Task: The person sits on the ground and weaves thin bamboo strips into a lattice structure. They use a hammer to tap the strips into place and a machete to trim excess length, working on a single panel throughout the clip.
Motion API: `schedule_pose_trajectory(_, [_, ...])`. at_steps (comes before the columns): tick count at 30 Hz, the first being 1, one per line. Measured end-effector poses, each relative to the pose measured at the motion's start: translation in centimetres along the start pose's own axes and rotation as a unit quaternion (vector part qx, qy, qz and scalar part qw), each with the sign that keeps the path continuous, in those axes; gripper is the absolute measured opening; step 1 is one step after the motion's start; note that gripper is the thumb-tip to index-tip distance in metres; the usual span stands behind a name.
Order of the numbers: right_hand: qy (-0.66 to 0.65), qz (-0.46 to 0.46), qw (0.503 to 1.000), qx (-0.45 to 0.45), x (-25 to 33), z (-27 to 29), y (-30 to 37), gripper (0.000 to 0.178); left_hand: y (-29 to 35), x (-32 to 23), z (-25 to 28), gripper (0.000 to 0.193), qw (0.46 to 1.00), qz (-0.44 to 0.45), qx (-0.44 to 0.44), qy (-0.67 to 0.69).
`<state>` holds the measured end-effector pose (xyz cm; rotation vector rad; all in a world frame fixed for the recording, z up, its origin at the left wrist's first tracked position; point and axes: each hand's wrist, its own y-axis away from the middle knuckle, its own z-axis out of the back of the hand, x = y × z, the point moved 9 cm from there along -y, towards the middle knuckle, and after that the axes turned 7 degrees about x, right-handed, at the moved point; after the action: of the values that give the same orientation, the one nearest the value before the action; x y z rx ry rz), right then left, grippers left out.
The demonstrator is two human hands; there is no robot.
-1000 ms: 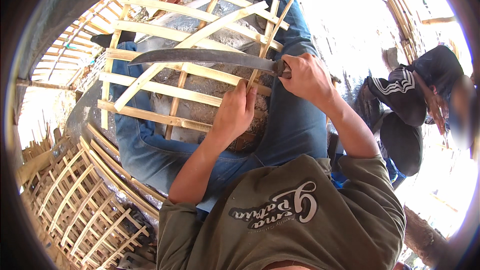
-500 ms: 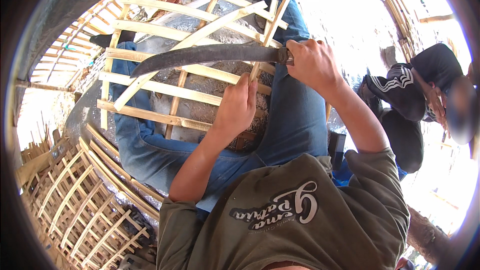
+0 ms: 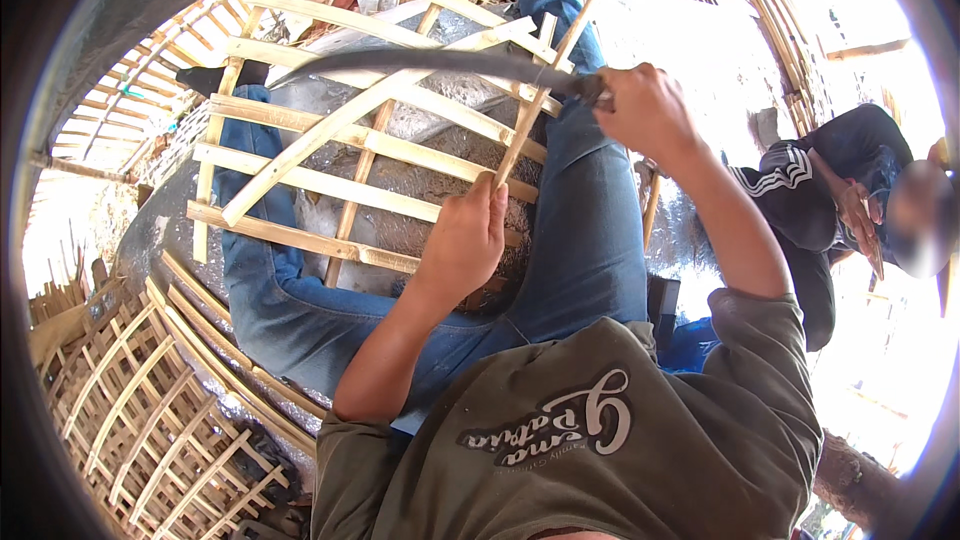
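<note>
Lists first, to the near left of the lattice (image 3: 400, 147), a woven panel (image 3: 150, 420), well apart from both hands. Shows the left leg (image 3: 250, 138) beneath the lattice's left part, between slats. Points the knife (image 3: 440, 60) leftward over the lattice, blade blurred. Could catch the tip on the diagonal slat (image 3: 390, 90), lying across the lattice, through too low a stroke, and so jar the work.

At the lattice's near right, pinches the strip (image 3: 520, 138) by its near end in the left hand (image 3: 462, 240), slanting it away over the lattice's right side. Crosses strip with blade beyond that hand; cannot tell contact between them. Could cut the left thumb by a slip along the strip toward the body, or gouge and snap the strip by too steep a blade angle.

Just right of the lattice, clasps the knife's handle in the right hand (image 3: 648, 115). Could nick the right leg (image 3: 590, 210), below and near, through a twisting grip. Farther right of the lattice, places a co-worker (image 3: 795, 180), seemingly at risk only from a wide swing.
</note>
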<state>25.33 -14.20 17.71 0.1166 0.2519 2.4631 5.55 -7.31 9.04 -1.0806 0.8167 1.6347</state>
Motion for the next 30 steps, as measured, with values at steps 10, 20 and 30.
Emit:
schedule_pose_trajectory(10, [0.101, -0.022, 0.990, -0.097, -2.1, 4.4, -5.2, 0.019, 0.8, 0.4, 1.5, 0.022, 0.999, -0.010, -0.028, -0.023])
schedule_pose_trajectory(20, [0.073, 0.046, 0.994, -0.066, 2.9, 5.2, -8.7, 0.022, 1.2, 2.2, 4.7, 0.026, 0.996, 0.010, -0.084, -0.009])
schedule_pose_trajectory(30, [0.304, 0.108, 0.931, -0.170, 8.3, 11.4, -21.1, 0.019, 1.1, 4.0, 9.3, 0.027, 0.988, 0.045, -0.142, 0.049])
